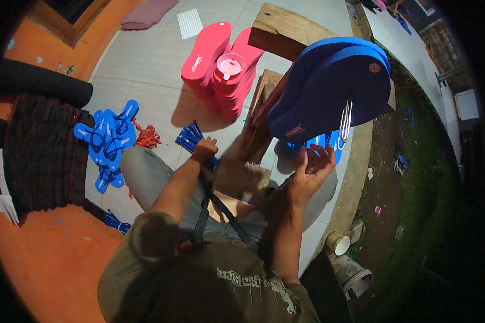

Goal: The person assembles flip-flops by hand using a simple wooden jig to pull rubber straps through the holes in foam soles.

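Head view: left hand [205, 149] fisted on blue straps [191, 138]; right hand [311, 168] half-open, empty I think, under blue sandal soles [328, 89]. Steady the soles while threading.

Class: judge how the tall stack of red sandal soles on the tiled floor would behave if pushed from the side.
The red sole stack is tall and already leans, so it would probably topple or slide apart. The soles look like thin foam: likely light and bendy. The pink cup on top would probably fall.
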